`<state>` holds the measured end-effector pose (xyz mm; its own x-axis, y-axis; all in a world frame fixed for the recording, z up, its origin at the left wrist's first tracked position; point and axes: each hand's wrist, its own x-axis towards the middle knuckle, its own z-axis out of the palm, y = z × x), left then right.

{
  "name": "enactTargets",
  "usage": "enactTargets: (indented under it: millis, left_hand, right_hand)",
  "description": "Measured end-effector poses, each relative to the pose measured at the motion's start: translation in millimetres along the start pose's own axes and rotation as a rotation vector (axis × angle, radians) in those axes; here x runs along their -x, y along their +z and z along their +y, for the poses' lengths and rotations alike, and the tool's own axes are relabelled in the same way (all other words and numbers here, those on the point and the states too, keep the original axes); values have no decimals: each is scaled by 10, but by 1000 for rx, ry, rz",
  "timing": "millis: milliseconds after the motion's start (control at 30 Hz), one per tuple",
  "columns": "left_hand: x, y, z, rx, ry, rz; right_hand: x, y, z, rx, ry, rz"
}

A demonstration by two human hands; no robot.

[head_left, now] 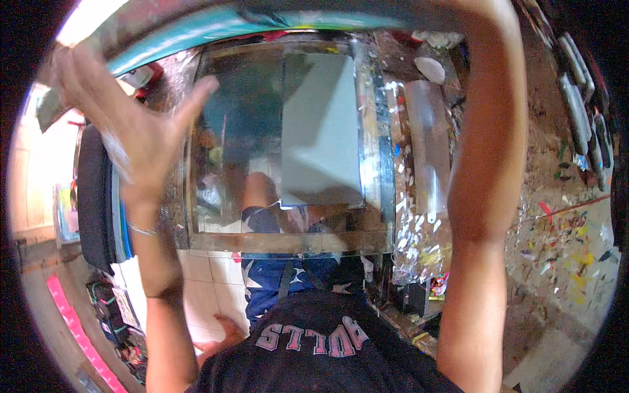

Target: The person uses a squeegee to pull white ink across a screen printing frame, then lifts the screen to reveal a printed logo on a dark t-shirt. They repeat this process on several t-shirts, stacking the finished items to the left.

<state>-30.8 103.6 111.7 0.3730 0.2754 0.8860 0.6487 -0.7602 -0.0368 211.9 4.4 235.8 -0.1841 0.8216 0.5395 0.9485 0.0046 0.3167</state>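
A long frame with a teal sheet is tilted up across the top of the view, blurred. My left hand is raised at its left end, thumb spread wide and fingers stretched out; the smeared fingertips seem to meet the frame's edge. My right arm reaches up to the frame's right end, where my right hand is blurred and cut off by the view's top, its fingers hidden. Below the frame lies a glass tabletop with wooden edges. A pale grey rectangular sheet rests on its right half, partly shadowed.
Right of the glass are a shiny translucent strip, a white oval piece and scattered white flakes. Several flat tools line the paint-spattered surface at far right. A black padded object stands at left, above a pink strip.
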Motion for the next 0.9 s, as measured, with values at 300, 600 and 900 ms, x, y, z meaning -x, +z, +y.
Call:
enactTargets:
  millis: [300,600,900]
  left_hand:
    - [1324,-459,142,338,33,-999]
    - [1935,-245,229,385,8,-1086]
    - [1944,-226,208,440,-23,-1057]
  right_hand:
    - [1832,818,-1221,-356,213,-189]
    - [1677,1570,-873,-638,276,-672]
    - [2085,1098,-1352,-553,210,-550]
